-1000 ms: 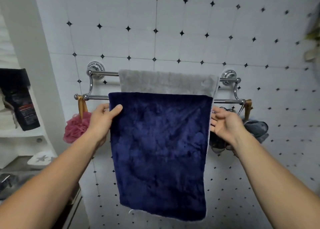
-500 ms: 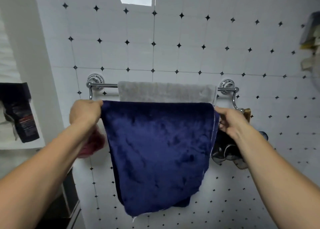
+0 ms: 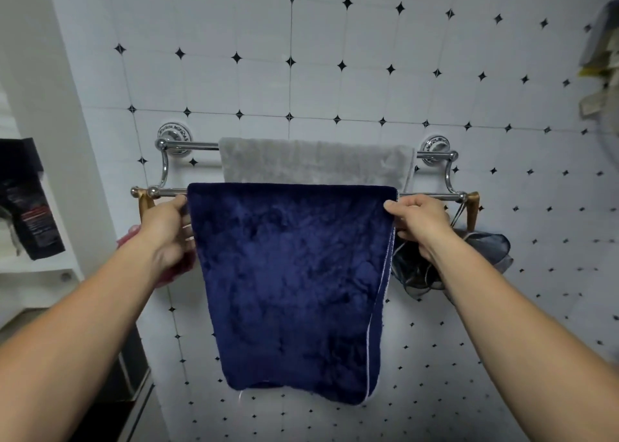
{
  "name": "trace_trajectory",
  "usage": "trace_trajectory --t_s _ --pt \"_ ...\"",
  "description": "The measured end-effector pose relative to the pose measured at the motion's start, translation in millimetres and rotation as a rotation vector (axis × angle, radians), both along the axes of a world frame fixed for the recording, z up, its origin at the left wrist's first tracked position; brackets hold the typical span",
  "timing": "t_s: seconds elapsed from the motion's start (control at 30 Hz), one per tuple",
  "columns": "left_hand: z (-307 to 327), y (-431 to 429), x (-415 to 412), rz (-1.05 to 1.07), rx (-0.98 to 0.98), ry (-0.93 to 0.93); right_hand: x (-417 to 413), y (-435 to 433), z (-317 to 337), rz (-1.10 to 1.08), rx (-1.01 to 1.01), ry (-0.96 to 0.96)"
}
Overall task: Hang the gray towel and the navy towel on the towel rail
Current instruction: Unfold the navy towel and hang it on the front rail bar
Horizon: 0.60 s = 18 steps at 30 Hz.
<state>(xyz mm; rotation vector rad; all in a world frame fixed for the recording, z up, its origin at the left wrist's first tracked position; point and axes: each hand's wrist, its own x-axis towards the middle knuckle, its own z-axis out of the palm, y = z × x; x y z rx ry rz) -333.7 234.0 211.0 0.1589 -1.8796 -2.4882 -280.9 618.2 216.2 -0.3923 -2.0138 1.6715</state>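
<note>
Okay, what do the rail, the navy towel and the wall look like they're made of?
Rail: polished, chrome-looking metal, shiny with bright reflections. Navy towel: soft plush fabric, perhaps microfiber, with a crushed, velvety nap. Wall: glossy white tiles, probably ceramic, with grout lines and small black diamond insets.

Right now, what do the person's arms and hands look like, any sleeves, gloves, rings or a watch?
Both forearms are bare as far as the frame shows: no sleeve edge, glove, watch or bracelet is visible. The left hand and the right hand show no ring, though several fingers are hidden behind the edges of the plush navy towel. No tattoos or markings can be seen.
</note>
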Motion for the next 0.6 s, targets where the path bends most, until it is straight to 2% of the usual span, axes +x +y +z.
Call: trace_trajectory --t_s 0.07,0.13,0.2,0.3,0.37,0.47,0.6 --pt "-4.3 -3.3 -1.2 -0.048 0.004 -0.049 -0.9 0.3 2.6 -0.004 -0.018 0.016" --pt "-11.1 -3.2 0.4 -0.129 -0.056 -0.063 -0.8 1.4 -0.3 0.048 0.013 -0.063" --pt "-18.4 -0.1 3.9 -0.208 -0.138 -0.015 -0.6 1.4 -11.2 0.094 0.057 -0.148" --pt "-23.6 3.3 6.5 -0.248 -0.205 0.027 -1.4 -0.7 -21.2 0.104 0.081 -0.160" --pt "-22.2 1.9 3.4 -0.194 -0.232 0.042 -2.9 -0.1 -20.2 0.095 0.098 -0.150" --pt "-18.1 -5.1 0.9 -0.006 -0.274 0.001 -4.1 9.8 -18.6 0.051 0.086 -0.132" --pt "-8.9 -14.4 -2.6 0.199 -0.402 0.106 -2.4 20.6 -22.5 0.029 0.109 -0.129"
